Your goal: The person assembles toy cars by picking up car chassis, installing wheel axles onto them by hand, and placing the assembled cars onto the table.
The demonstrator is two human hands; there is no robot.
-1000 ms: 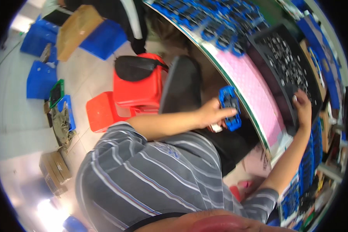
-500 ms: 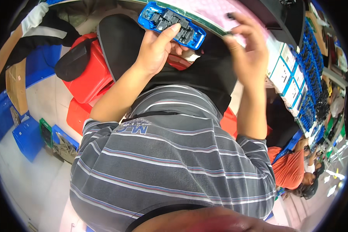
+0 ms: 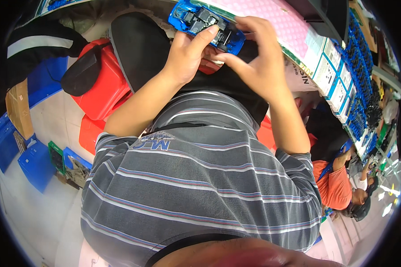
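A blue toy car (image 3: 206, 26) with dark grey and black parts inside is turned so those parts face up. My left hand (image 3: 189, 53) is closed around its near side, the thumb pressed on the dark middle. At the car's right end, my right hand (image 3: 263, 62) spans its width, with the thumb at the near edge and the fingers at the far edge. Between the right thumb and fingers a black wheel (image 3: 223, 46) shows at that end. The fingertips beneath the car are partly hidden.
Beyond the car runs a worktable with a pink padded cover (image 3: 276, 22). Printed sheets (image 3: 332, 80) and rows of blue parts (image 3: 358, 84) continue along it to the right. Red stools (image 3: 104, 73) and blue bins (image 3: 36, 162) stand to the left. A person in orange (image 3: 336, 184) sits farther right.
My right hand has come left and down to the car's right end; the small black parts at its fingertips are no longer seen there. The car and my left hand have shifted slightly right.
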